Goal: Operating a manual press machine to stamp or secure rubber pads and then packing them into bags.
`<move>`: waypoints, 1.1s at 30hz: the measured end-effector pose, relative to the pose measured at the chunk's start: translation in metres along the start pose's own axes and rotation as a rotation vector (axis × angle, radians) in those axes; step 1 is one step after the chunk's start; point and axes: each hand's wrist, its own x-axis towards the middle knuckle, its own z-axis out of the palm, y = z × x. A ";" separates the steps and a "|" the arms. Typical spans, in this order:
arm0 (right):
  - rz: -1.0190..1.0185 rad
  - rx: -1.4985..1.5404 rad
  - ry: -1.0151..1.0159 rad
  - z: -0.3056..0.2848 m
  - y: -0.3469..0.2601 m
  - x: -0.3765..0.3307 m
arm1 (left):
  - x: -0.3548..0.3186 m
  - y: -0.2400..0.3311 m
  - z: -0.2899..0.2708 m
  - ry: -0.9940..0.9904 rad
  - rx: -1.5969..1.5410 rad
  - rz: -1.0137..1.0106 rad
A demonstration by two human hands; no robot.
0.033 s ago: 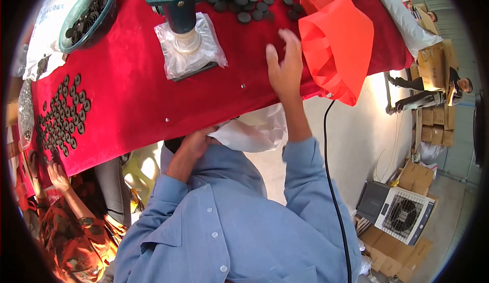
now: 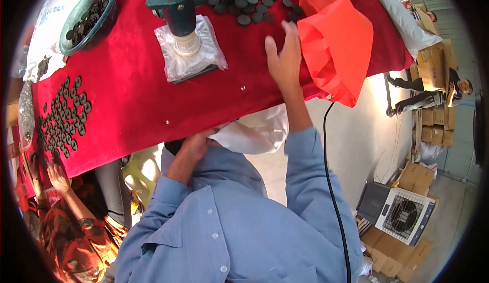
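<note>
Two hands at work over a red cloth-covered table [image 2: 132, 94]: right hand [image 2: 284, 59] stretched forward, fingers spread and open, palm down on the cloth, gripping nothing, just short of the loose scatter of dark round discs [image 2: 249, 3] at the far edge and right beside the orange bag [image 2: 338, 43] draped over the table's right corner. Left hand [image 2: 196, 145] drawn back to the near edge, closed on the white bag [image 2: 252, 132] hanging just below the tabletop, close against the blue shirt [image 2: 229, 227]. Between the hands and further back, a green hand press [image 2: 178, 5] standing upright on a clear plastic sheet [image 2: 191, 54]. Far left, a glass bowl [image 2: 69, 41] holding more dark discs, and nearer the left edge a second batch of discs [image 2: 63, 117] laid out flat in rough rows on the cloth. Bottom left, another person's hand [image 2: 58, 177] resting near those rows. Down the right side of the shirt, a black cable [image 2: 333, 191] running toward the floor, with a white fan unit [image 2: 402, 214] and brown cardboard boxes [image 2: 433, 64] well apart beyond.
</note>
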 end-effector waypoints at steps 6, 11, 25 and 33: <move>0.248 -0.371 0.070 0.047 0.100 0.095 | 0.002 -0.004 -0.003 -0.024 0.021 -0.026; 0.117 -0.336 -0.034 0.066 0.071 0.102 | -0.004 0.000 0.004 0.055 -0.048 -0.002; -0.195 -0.118 -0.207 0.016 -0.003 0.003 | -0.002 0.005 0.010 0.030 -0.005 0.021; -0.134 -0.060 -0.281 -0.040 -0.059 -0.083 | -0.001 0.003 0.001 -0.037 0.018 0.016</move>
